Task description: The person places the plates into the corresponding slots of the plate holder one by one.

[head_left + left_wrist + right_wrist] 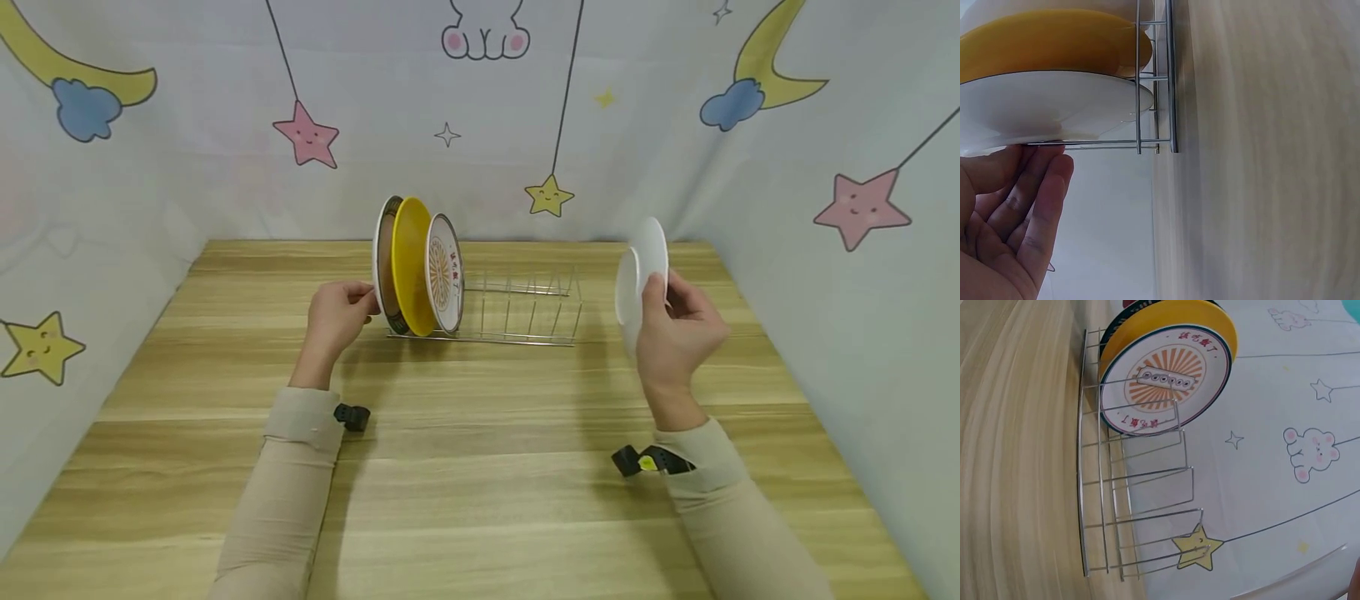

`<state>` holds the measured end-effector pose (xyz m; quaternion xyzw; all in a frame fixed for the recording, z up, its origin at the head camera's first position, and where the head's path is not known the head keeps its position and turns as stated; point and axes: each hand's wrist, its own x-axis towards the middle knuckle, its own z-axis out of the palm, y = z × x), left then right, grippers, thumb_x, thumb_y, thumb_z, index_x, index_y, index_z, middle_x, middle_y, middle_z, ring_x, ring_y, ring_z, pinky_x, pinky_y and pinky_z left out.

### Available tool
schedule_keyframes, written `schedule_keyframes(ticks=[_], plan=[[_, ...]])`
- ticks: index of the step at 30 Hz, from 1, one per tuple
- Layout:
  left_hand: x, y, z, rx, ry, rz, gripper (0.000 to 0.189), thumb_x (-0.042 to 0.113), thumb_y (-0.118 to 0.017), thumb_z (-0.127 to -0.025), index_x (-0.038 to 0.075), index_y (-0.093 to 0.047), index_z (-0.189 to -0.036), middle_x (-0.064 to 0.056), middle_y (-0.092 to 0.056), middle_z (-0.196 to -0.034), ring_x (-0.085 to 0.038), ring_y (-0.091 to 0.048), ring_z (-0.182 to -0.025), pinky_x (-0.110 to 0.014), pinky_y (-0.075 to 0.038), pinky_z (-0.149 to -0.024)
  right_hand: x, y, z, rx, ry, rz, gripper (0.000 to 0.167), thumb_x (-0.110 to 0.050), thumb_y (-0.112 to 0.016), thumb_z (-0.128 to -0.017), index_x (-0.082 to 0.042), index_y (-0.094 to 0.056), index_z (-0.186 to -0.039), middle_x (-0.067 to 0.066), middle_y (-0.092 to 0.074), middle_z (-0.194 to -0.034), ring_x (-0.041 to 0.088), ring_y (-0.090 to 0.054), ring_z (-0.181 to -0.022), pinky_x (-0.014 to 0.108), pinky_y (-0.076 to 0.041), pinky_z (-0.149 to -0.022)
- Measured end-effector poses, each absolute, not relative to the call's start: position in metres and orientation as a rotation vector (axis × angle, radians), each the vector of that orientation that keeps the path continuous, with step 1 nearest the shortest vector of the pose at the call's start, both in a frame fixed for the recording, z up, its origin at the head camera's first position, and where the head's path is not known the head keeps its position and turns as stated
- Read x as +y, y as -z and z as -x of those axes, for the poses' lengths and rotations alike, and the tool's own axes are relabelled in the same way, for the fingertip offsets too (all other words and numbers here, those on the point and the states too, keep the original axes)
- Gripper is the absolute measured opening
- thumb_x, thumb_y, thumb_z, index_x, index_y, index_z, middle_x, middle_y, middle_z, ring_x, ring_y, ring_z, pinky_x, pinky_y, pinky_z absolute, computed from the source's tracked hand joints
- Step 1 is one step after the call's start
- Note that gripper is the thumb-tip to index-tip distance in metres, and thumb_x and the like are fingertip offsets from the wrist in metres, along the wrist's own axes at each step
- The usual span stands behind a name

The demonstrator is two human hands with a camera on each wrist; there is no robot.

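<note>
A wire dish rack (pixel 517 341) stands on the table with three plates upright in its left part. The outermost is a dark-rimmed plate (pixel 386 271), then a yellow plate (pixel 411 267) and a white plate with an orange sunburst (pixel 1166 369). At the rack's left end my left hand (pixel 335 321) pinches the end wire, close beside the outermost plate's white underside (pixel 1054 106). My right hand (pixel 678 342) grips a plain white plate (pixel 651 250) by its edge, off to the right of the rack. That plate is tilted upright, its foot ring facing left.
Several bare slots of the rack (pixel 1147 481) lie to the right of the patterned plate. The wooden table (pixel 465 467) extends in front. A printed cloth (pixel 390 108) with stars and moons hangs behind and along both sides.
</note>
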<state>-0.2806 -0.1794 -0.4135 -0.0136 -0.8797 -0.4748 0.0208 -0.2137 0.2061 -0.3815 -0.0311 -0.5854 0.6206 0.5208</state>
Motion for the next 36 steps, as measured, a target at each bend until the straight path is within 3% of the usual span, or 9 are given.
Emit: schedule_keyframes(ticks=[8,17,36], plan=[[-0.181,0.413,0.280,-2.738,1.447,0.047,0.029,0.016,-0.054,-0.102,-0.004,-0.069,-0.117,-0.020,-0.072,-0.103,-0.034,-0.069,-0.094,-0.035,-0.059,-0.075,0.184,0.363,0.212,-1.304,-1.587,0.045,0.012,0.001,-0.075,-0.079,0.007,-0.076,-0.089,0.012,-0.073,-0.080,0.018,-0.071,-0.072,0.023,-0.058,-0.064],[-0.181,0.412,0.280,-2.758,1.333,0.083,0.028,0.018,-0.055,-0.101,-0.001,-0.073,-0.111,-0.016,-0.073,-0.094,-0.027,-0.069,-0.081,-0.034,-0.058,-0.072,0.163,0.354,0.216,-1.251,-1.617,-0.040,0.012,0.004,-0.074,-0.078,0.010,-0.075,-0.088,0.011,-0.072,-0.077,0.016,-0.070,-0.068,0.022,-0.057,-0.061],[-0.185,0.411,0.279,-2.798,1.336,0.139,0.028,0.019,-0.056,-0.101,-0.001,-0.074,-0.109,-0.016,-0.073,-0.092,-0.028,-0.069,-0.082,-0.041,-0.057,-0.075,0.104,0.353,0.221,-1.294,-1.684,-0.188,0.014,0.001,-0.073,-0.082,0.013,-0.073,-0.090,0.015,-0.072,-0.080,0.022,-0.071,-0.069,0.029,-0.060,-0.063]])
